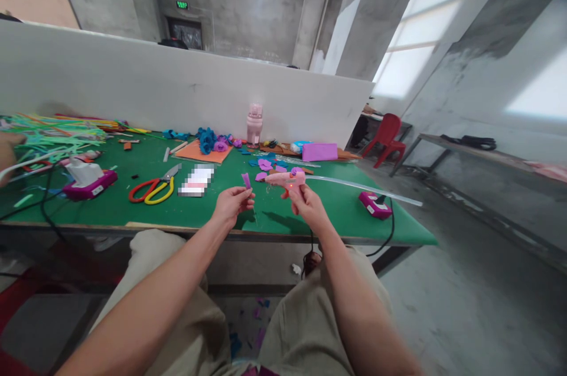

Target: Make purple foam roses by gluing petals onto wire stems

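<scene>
A small strip of purple paper (246,180) stands up from my left hand (234,203), pinched between thumb and fingers; a thin strand hangs below it. My right hand (305,202) is wrapped round the handle of a pink glue gun (283,178), whose nozzle points left toward the paper, a little apart from it. A long clear glue stick (363,186) sticks out of the gun's back to the right. Behind the gun lie purple and blue paper petals (264,164) on the green tabletop (230,157).
Red-and-yellow scissors (155,187) and a blurred-out rectangle (196,180) lie left of my hands. Purple power sockets (375,205) with cables sit at both sides. Paper flowers (207,141) and a pink bottle (254,126) stand behind. Another person's hand (7,154) is at far left.
</scene>
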Demonstrator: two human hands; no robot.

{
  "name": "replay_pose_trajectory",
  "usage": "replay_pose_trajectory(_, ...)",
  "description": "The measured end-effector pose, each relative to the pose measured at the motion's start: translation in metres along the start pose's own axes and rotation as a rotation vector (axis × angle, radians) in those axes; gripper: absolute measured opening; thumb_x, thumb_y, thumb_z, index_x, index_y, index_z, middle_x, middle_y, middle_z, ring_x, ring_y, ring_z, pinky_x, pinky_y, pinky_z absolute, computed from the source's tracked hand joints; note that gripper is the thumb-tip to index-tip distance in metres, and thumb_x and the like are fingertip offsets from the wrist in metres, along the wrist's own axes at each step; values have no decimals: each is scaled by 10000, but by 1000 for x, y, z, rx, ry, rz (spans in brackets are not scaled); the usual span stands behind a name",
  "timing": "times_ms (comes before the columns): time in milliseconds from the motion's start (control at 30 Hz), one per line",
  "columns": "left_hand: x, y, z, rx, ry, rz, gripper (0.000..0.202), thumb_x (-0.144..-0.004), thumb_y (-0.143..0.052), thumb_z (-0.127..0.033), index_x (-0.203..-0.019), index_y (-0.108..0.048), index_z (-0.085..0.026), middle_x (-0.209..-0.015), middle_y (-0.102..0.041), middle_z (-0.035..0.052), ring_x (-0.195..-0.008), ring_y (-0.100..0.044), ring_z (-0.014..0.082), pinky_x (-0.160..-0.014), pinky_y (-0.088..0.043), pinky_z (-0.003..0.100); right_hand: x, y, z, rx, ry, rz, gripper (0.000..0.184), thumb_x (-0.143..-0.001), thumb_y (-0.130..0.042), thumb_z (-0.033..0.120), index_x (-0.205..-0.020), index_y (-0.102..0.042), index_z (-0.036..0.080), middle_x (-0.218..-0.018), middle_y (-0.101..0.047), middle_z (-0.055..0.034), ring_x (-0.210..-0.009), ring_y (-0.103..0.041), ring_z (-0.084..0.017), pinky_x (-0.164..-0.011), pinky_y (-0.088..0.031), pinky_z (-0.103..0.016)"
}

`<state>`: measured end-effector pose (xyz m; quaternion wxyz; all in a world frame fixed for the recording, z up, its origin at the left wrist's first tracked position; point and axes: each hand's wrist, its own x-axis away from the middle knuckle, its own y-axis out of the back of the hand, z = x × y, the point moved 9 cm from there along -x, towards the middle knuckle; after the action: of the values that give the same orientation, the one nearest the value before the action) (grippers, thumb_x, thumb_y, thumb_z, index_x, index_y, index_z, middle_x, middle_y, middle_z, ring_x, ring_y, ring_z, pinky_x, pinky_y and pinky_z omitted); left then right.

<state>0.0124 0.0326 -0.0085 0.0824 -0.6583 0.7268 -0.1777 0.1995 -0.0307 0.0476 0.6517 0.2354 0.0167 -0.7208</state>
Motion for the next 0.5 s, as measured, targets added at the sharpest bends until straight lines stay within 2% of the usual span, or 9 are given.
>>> replay_pose_trajectory(133,-1,2,1,-22,6,1,128,-654,-700,-159,-725,-618,-92,-638,-652,49,-463,-552,79,-445,-468,202,-11,17,-44,-66,-238,-65,369,-720,-585,380,-994,-497,148,-851,-664,-42,-379,-406,-32,-367,-338,-174)
replay_pose_trajectory(233,-1,3,0,-28,4,0,137,-654,-703,-166,-739,-622,-95,-653,-653,47,-466,-551,75,-448,-469,198,-19,17,-67,-14,-322,-75,318,-712,-583,305,-969,-512,130,-791,-660,-44,-368,-403,-31,-352,-343,-167)
replay_pose_trajectory(400,1,3,-3,-20,-3,-1,155,-643,-713,-175,-738,-628,-88,-653,-654,54,-452,-541,69,-438,-462,191,-28,12,-90,165,-415,-49,168,-722,-553,228,-842,-545,110,-501,-548,21,-382,-468,-76,-393,-416,-186)
replay_pose_trajectory(500,2,3,-4,-9,-8,3,157,-639,-715,-174,-735,-630,-85,-657,-653,57,-450,-540,70,-430,-458,189,-36,21,-93,323,-428,-53,174,-731,-556,251,-837,-563,114,-474,-521,31,-397,-485,-92,-416,-415,-195)
